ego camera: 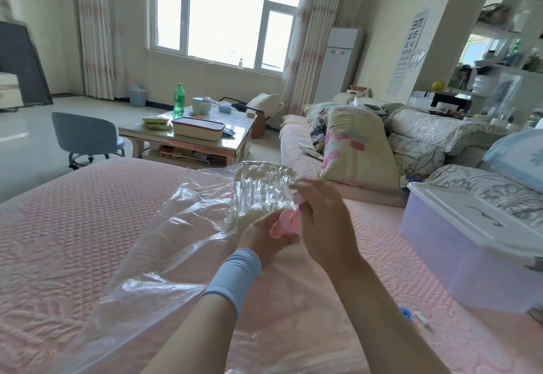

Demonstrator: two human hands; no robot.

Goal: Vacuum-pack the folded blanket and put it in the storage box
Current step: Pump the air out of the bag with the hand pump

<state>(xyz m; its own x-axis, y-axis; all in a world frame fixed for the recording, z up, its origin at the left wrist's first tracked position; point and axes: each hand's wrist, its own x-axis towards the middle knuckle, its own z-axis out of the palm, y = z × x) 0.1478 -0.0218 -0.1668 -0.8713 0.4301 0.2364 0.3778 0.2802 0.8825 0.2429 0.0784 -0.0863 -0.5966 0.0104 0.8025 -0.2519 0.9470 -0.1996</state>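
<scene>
Clear plastic vacuum bag (164,241) lies on the pink bed cover (58,241), with the folded blanket (264,179) inside at its far end. The blanket is cream and already looks ribbed and drawn in. The bag's long axis runs from near left, by the person, away toward the far centre. The blanket end points at the sofa and the slack, empty end points back at the person.

Both hands meet on a pink plastic piece (286,220) at the bag's right edge — valve or small pump, cannot tell which. The left hand (261,237) is curled round it from below. The right hand (323,226) closes over it from above, fingers pinched on the narrow upper part.

Risks, as judged:
- The near end of the bag is loose and billowed, and the seal cannot be seen. If it is open, air returns and the pack swells.
- The film is bunched under the pink piece — a hard twist could tear it or seat the piece crooked.
- The storage box (470,256) stands just to the right on the bed with its lid (470,212) resting on top. The lid needs lifting first, and a re-inflated pack may not fit.
</scene>
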